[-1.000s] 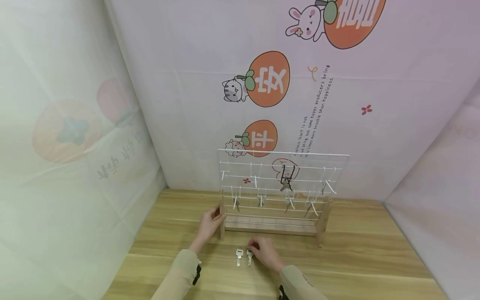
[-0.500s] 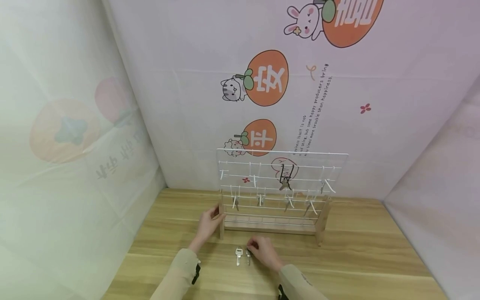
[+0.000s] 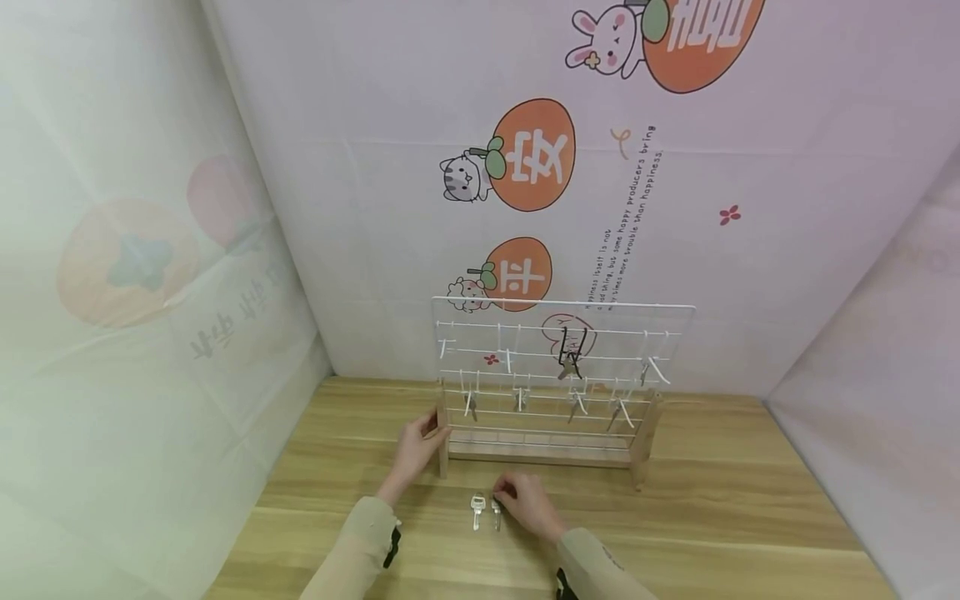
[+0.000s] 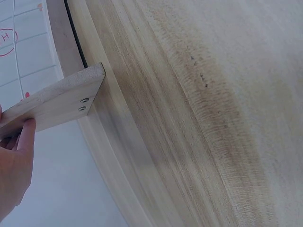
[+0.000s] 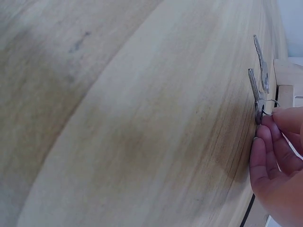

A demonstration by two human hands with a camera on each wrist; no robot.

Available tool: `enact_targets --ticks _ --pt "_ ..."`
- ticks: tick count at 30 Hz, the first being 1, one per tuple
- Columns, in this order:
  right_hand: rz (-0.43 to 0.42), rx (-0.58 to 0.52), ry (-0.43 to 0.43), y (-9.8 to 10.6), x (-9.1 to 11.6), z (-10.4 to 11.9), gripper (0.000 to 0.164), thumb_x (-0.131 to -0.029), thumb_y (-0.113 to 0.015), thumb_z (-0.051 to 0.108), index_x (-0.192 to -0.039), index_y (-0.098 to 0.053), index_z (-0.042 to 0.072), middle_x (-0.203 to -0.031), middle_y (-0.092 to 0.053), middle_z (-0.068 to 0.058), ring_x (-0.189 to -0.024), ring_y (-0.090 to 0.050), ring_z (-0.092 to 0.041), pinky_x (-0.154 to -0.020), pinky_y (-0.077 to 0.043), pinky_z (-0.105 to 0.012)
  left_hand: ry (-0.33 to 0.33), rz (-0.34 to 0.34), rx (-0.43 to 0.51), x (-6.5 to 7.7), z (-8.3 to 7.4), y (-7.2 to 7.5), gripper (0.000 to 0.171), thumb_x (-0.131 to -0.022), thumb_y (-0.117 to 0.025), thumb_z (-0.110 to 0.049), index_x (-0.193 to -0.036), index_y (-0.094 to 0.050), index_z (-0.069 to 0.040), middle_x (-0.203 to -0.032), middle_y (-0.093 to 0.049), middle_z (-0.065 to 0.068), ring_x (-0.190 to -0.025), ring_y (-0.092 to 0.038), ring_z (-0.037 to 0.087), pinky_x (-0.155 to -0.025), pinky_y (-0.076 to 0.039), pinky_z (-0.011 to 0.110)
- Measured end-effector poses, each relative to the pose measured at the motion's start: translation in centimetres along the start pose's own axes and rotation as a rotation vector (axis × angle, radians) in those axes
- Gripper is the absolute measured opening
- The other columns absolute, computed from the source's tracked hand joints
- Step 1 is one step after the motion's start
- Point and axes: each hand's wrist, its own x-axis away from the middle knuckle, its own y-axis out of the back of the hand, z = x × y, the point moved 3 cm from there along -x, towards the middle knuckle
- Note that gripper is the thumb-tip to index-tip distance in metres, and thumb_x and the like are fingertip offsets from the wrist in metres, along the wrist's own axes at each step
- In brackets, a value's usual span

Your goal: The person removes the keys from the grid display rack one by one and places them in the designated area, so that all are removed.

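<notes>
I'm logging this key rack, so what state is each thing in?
Rack: upright
Left hand: holding rack
Right hand: pinching right loose key
Right loose key: pinched; unclear whether lifted
Left loose key: lying flat
Six keys: hanging on rack
Two upper-left hooks: bare

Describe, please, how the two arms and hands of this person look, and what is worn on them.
The left sleeve and the right sleeve are light beige. A small black piece sits on the left one, another on the right; I cannot tell what they are. The left hand and right hand are bare, without gloves.
</notes>
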Motion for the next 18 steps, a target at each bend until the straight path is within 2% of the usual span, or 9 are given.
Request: enact_targets --ticks 13,18 --pt "-0.003 -0.032 0.002 -0.06 -0.03 -0.35 0.004 -0.087 -0.068 0.0 -0.091 -0.069 -0.001 -0.084 -0.07 -0.006 -0.072 -0.055 -0.001 -0.06 -0.05 -0.012 0.012 -0.017 -0.01 0.28 -0.78 0.0 0.05 -0.092 -0.065 0.001 -0.134 -0.045 0.021 -0.132 -0.054 0.039 -0.121 -0.058 0.05 -0.101 -0.054 0.051" --pt "-0.015 -0.042 -0.011 0.16 0.03 -0.6 0.005 -0.087 -0.068 0.001 -0.092 -0.068 0.0 -0.085 -0.07 -0.005 -0.073 -0.055 0.0 -0.062 -0.051 -0.013 0.011 -0.009 -0.01 -0.09 0.18 -0.2 0.052 -0.093 -0.063 0.003 -0.136 -0.042 0.022 -0.134 -0.051 0.04 -0.122 -0.057 0.051 -0.101 -0.054 0.052"
